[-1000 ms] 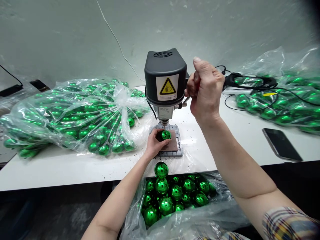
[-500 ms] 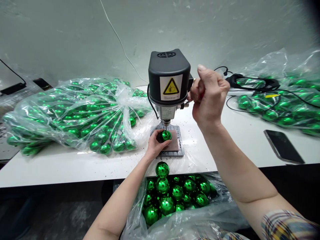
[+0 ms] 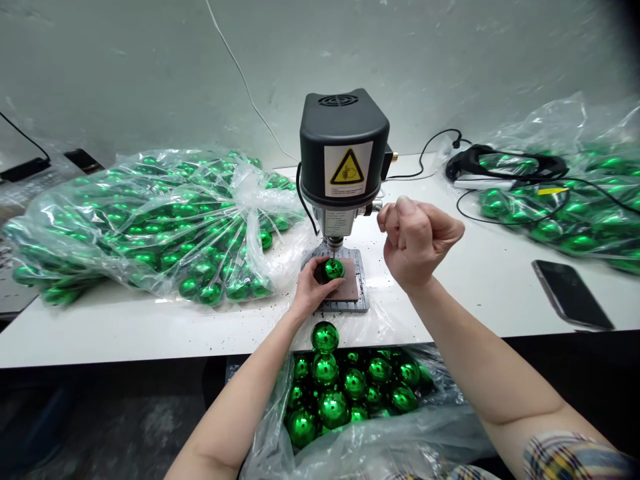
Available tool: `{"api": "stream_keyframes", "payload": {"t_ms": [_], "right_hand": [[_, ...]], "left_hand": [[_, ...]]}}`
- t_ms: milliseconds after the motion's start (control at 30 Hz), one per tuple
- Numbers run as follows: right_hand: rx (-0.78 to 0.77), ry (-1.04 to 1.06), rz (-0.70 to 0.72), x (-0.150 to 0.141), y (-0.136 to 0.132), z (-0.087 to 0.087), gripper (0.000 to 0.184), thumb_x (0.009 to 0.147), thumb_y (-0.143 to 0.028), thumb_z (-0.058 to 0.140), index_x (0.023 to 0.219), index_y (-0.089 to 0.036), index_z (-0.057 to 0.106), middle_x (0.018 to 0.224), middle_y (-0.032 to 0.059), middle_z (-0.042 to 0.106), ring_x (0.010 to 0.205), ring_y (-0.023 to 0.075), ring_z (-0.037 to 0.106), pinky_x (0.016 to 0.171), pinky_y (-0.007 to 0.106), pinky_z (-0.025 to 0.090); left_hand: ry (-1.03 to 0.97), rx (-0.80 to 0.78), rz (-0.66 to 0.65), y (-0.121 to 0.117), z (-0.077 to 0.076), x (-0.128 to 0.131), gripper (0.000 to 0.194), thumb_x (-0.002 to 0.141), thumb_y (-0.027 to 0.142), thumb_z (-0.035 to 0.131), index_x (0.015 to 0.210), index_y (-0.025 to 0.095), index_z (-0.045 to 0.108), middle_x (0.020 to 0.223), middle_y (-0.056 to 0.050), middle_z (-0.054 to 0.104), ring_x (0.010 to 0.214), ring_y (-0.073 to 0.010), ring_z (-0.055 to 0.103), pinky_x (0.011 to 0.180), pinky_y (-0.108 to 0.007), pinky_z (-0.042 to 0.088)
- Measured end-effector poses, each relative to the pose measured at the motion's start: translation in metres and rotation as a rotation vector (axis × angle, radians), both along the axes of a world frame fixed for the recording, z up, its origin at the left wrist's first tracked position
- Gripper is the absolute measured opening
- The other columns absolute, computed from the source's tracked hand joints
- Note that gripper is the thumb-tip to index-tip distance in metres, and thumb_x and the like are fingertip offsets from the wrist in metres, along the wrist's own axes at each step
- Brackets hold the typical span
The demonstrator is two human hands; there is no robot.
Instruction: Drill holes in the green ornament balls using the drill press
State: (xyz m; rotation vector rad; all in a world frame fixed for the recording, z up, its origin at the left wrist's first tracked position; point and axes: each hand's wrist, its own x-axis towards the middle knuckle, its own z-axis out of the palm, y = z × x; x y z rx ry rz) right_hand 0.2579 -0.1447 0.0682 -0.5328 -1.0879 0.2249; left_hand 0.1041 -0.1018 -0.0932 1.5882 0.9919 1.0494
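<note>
A small bench drill press (image 3: 344, 157) with a black head and a yellow warning label stands on the white table (image 3: 125, 327). My left hand (image 3: 311, 288) is wrapped round a shiny green ball (image 3: 333, 269) on the brown pad of the drill's base plate (image 3: 361, 303), right under the bit. My right hand (image 3: 416, 241) is closed in a fist around the drill's feed lever (image 3: 376, 206) at the machine's right side, lowered to about the height of the chuck.
A clear plastic bag full of green balls (image 3: 150, 227) lies left of the drill. Another bag of green balls (image 3: 565, 207) and black cables (image 3: 505, 167) sit at the right. A dark phone (image 3: 571, 293) lies right. An open bag of green balls (image 3: 350, 393) hangs below the table's front edge.
My right hand has pulled the lever downward from beside the drill head to near the chuck. The left hand and ball have stayed put.
</note>
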Motion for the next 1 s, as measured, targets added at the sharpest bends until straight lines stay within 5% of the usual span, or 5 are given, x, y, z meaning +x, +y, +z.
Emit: {"api": "stream_keyframes", "payload": {"t_ms": [267,700,900,1000], "right_hand": [[0.144,-0.173,0.018,0.012,0.006,-0.024,0.052,0.085,-0.021,0.06,0.049,-0.017,0.023,0.045,-0.0047,0.025,0.042,0.0062,0.026,0.047,0.03,0.029],[0.301,-0.337,0.048,0.018,0.011,-0.036,0.041,0.077,-0.003,0.057,0.053,-0.018,0.027,0.049,-0.0055,0.028,0.045,0.0063,0.031,0.048,0.029,0.036],[0.065,-0.012,0.029,0.006,0.011,0.003,0.05,0.088,-0.021,0.06,0.047,-0.018,0.032,0.043,-0.0065,0.027,0.04,0.0048,0.027,0.043,0.026,0.029],[-0.082,0.11,0.047,0.002,0.012,0.029,0.047,0.087,-0.024,0.064,0.047,-0.019,0.038,0.042,-0.0068,0.032,0.038,0.0049,0.031,0.041,0.025,0.03]], "left_hand": [[-0.009,0.01,0.002,-0.001,0.001,0.001,0.057,0.069,0.037,0.088,0.117,0.021,0.063,0.112,-0.009,0.068,0.107,-0.028,0.064,0.097,-0.044,0.052],[-0.035,-0.035,0.001,-0.004,0.008,0.002,0.057,0.068,0.034,0.088,0.116,0.019,0.062,0.108,-0.008,0.068,0.102,-0.0258,0.066,0.094,-0.043,0.054],[0.04,0.004,0.047,0.0,0.002,0.004,0.056,0.069,0.036,0.087,0.116,0.018,0.062,0.111,-0.01,0.069,0.103,-0.0258,0.066,0.091,-0.041,0.054],[0.141,0.065,0.13,-0.006,0.014,-0.002,0.051,0.069,0.034,0.086,0.111,0.017,0.062,0.108,-0.009,0.069,0.103,-0.0253,0.065,0.092,-0.04,0.051]]}}
